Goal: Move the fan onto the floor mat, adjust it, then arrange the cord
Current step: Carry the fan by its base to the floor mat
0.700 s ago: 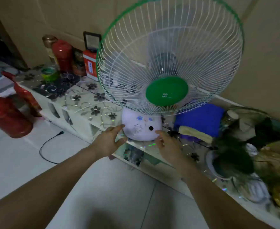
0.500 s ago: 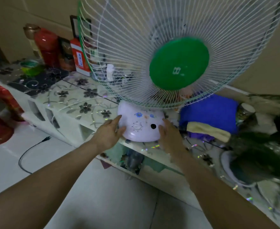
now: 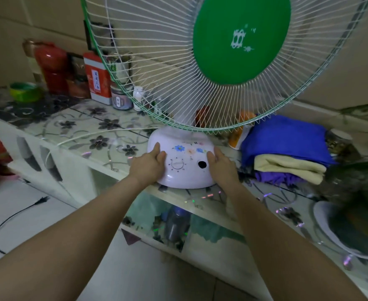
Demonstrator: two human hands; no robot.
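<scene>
One white, green-rimmed fan (image 3: 185, 161) between hands (image 3: 148, 164)

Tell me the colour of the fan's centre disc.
Green, with a small white mark, on the fan's centre disc; head view shows it.
</scene>
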